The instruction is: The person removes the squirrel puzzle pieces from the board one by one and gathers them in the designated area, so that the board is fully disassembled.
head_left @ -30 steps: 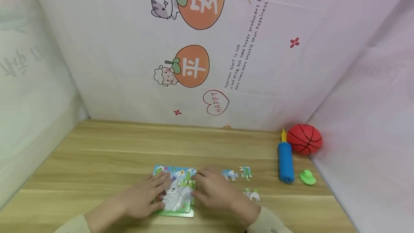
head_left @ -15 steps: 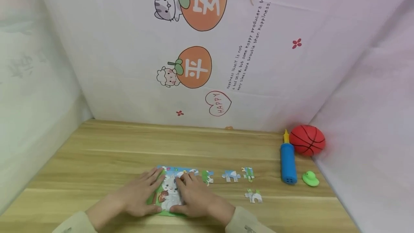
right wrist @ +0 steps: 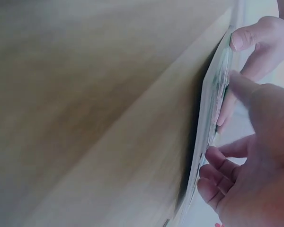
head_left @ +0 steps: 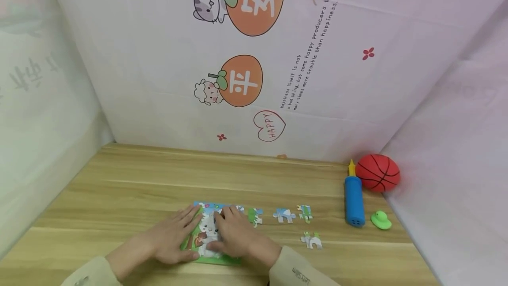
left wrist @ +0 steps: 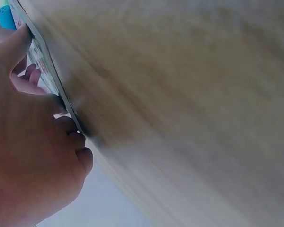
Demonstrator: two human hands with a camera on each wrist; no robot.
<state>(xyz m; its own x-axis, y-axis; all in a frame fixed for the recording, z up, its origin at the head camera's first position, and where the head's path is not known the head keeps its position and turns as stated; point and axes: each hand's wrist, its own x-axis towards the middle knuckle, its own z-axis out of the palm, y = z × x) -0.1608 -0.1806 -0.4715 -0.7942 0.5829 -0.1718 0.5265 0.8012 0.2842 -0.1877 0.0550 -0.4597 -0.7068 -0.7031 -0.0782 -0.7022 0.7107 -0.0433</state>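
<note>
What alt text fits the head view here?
Two hands, left and right, press flat on a picture puzzle on a wooden table. Four loose pieces lie right of it, then a blue pump, ball and green toy.

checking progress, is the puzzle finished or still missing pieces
Still missing pieces. Four loose pieces lie on the table right of the puzzle board, while both hands rest on the board.
</note>
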